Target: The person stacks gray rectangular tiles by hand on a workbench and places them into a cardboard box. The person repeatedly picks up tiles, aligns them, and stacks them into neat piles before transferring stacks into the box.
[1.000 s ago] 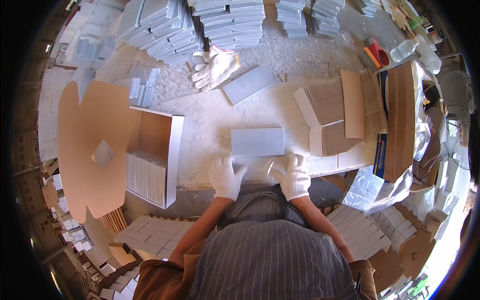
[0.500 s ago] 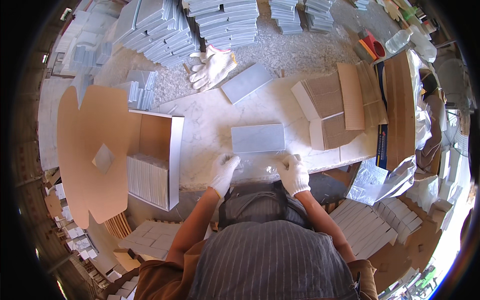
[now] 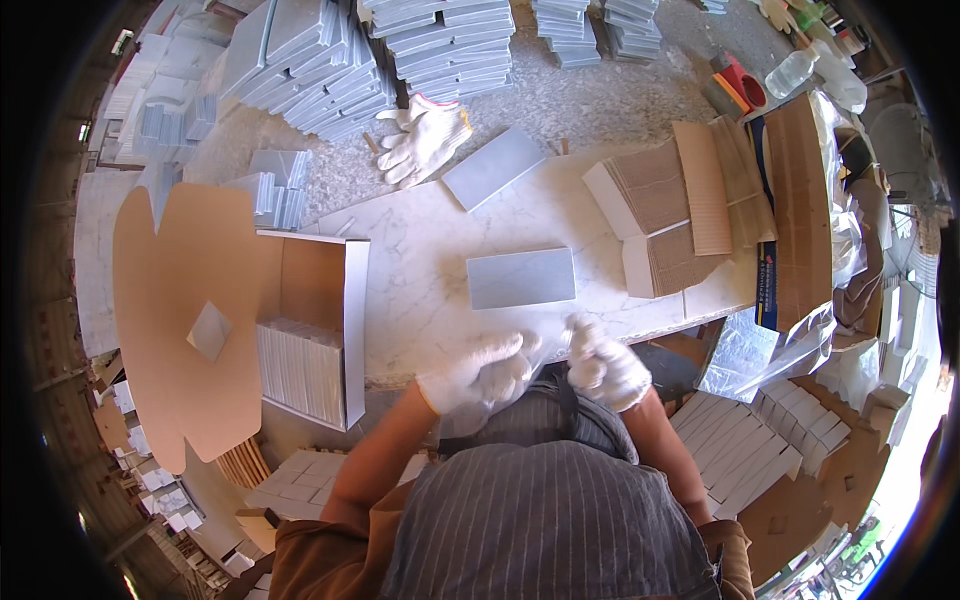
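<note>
My left hand [image 3: 485,372], in a white knit glove, is closed on a thin clear plastic film [image 3: 541,348] just in front of my body. My right hand [image 3: 607,366], gloved the same way, pinches the film's other side with its fingertips raised. The film is crumpled and see-through, so its full outline cannot be made out. Just beyond both hands a grey rectangular tile [image 3: 522,279] lies flat on the white marble-patterned worktop [image 3: 410,290], touched by neither hand. A second grey tile [image 3: 493,168] lies slantwise farther back.
On the left an open cardboard box [image 3: 355,330] holds a row of upright, plastic-covered pieces [image 3: 300,370]. Folded cardboard [image 3: 660,200] is stacked at right, beside a larger carton [image 3: 800,220]. Behind are a spare white glove [image 3: 427,140] and tall tile stacks [image 3: 440,50].
Both hands have drawn back from the worktop's near edge toward my body, lifting and bunching the film that lay between them. The near tile stays in place.
</note>
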`<move>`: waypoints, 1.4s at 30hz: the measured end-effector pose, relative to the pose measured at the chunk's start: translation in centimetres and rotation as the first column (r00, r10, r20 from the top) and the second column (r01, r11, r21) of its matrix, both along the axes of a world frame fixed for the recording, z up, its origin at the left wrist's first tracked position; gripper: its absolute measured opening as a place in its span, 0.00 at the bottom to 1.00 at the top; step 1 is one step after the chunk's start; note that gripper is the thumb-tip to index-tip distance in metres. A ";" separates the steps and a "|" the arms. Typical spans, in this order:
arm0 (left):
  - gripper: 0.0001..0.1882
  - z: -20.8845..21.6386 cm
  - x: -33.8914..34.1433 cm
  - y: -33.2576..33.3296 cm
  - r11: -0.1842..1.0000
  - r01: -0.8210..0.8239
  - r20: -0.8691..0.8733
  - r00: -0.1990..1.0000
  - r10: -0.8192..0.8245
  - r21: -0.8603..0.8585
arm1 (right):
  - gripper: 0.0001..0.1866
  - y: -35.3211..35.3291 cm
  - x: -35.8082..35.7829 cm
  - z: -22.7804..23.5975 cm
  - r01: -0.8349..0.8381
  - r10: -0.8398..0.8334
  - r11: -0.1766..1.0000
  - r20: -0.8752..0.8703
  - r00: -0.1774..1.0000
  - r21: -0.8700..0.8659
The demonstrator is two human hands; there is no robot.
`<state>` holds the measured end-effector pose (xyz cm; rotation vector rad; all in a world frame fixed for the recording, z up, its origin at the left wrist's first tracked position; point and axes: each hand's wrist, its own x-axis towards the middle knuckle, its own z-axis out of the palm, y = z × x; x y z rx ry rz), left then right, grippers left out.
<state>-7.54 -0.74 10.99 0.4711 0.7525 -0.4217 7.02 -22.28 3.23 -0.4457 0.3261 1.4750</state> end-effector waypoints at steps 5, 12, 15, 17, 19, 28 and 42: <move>0.18 3.1 6.9 4.8 0.987 -0.078 0.143 0.985 0.099 -0.144 | 0.35 0.9 2.8 -0.6 0.291 -0.116 0.950 0.746 0.656 -0.108; 0.15 0.3 13.7 12.3 0.984 -0.132 0.330 0.940 0.086 0.119 | 0.63 7.6 4.2 -1.1 0.253 0.580 0.800 0.809 -0.095 -0.544; 0.14 -0.4 14.8 15.4 0.906 -0.283 0.380 0.912 0.153 0.315 | 0.36 10.1 5.0 -2.1 0.330 0.561 0.793 0.825 -0.069 -0.512; 0.13 -2.4 12.9 18.1 0.296 -0.373 0.448 0.859 -0.247 0.879 | 0.23 11.2 5.9 -2.3 0.328 0.563 0.763 0.822 0.084 -0.557; 0.16 -3.0 12.2 18.2 0.276 -0.409 0.418 0.908 0.028 0.870 | 0.18 11.1 6.1 -3.3 0.379 0.541 0.768 0.840 0.045 -0.515; 0.22 -11.8 2.7 2.8 -0.164 -0.039 0.047 0.998 0.049 0.986 | 0.21 11.8 7.1 -3.0 0.333 0.592 0.761 0.806 -0.005 -0.557; 0.05 -12.6 3.4 1.7 0.172 -0.402 0.286 0.839 0.463 0.899 | 0.22 12.3 8.0 -2.9 0.272 0.617 0.769 0.783 -0.078 -0.578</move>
